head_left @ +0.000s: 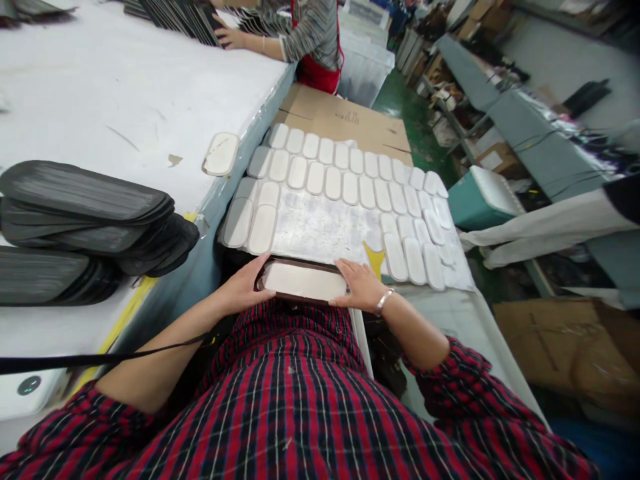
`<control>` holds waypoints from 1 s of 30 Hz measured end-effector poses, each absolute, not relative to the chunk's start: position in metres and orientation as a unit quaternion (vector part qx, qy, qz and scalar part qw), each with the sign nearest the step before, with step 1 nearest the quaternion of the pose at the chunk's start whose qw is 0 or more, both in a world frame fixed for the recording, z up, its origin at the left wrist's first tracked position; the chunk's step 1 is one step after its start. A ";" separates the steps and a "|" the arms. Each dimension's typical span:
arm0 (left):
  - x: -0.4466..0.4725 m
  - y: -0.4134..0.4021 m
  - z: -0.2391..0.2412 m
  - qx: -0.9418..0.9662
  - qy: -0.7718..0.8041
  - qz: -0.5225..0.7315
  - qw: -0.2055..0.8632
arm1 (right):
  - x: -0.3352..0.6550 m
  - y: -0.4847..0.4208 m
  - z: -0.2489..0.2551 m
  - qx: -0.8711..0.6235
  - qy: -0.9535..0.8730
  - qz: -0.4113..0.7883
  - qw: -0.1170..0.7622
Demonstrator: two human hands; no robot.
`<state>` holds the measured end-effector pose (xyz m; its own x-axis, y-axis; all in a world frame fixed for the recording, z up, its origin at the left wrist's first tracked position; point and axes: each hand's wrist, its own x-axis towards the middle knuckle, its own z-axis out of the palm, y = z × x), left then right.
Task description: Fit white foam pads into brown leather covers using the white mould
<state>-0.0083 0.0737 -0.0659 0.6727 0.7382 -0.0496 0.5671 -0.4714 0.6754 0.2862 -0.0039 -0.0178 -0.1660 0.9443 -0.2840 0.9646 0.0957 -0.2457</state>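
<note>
Close to my body, both hands hold an oblong dark-rimmed piece with a white rounded panel (304,279) set inside it. My left hand (246,285) grips its left end, thumb along the near edge and fingers at the far edge. Around the right end is my right hand (364,287), with a bracelet on the wrist. Rows of white rounded panels (315,179) lie on a whitish sheet (320,227) just beyond. A yellow flat scraper-like piece (374,259) lies beside my right fingers.
Stacks of dark oblong pieces (85,200) stand on the white table (165,73) at left. One white panel (221,154) lies near that table's edge. A co-worker's hand (231,37) touches dark upright pieces at the back. Cardboard (345,117) lies beyond the panels.
</note>
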 end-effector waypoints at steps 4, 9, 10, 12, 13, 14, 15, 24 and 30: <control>0.024 0.073 -0.043 0.919 0.342 0.084 0.177 | 0.300 -0.054 -0.024 0.749 0.630 -0.143 -0.146; 0.089 0.074 -0.048 0.948 0.246 -0.035 0.197 | 0.275 -0.093 -0.065 0.725 0.490 -0.438 -0.207; 0.097 0.075 -0.051 0.949 0.236 -0.053 0.203 | 0.267 -0.092 -0.074 0.700 0.462 -0.494 -0.230; 0.106 0.077 -0.053 0.949 0.227 -0.077 0.204 | 0.254 -0.084 -0.089 0.663 0.395 -0.570 -0.283; 0.108 0.077 -0.053 0.949 0.226 -0.086 0.202 | 0.249 -0.079 -0.095 0.647 0.362 -0.597 -0.307; 0.107 0.078 -0.053 0.949 0.225 -0.093 0.199 | 0.244 -0.074 -0.099 0.631 0.334 -0.620 -0.324; 0.106 0.078 -0.051 0.949 0.225 -0.099 0.196 | 0.241 -0.070 -0.102 0.617 0.309 -0.640 -0.338; 0.111 0.081 -0.044 0.952 0.206 -0.108 0.198 | 0.227 -0.060 -0.088 0.593 0.162 -0.691 -0.380; 0.109 0.079 -0.041 0.955 0.181 -0.102 0.210 | 0.219 -0.058 -0.093 0.559 0.110 -0.735 -0.367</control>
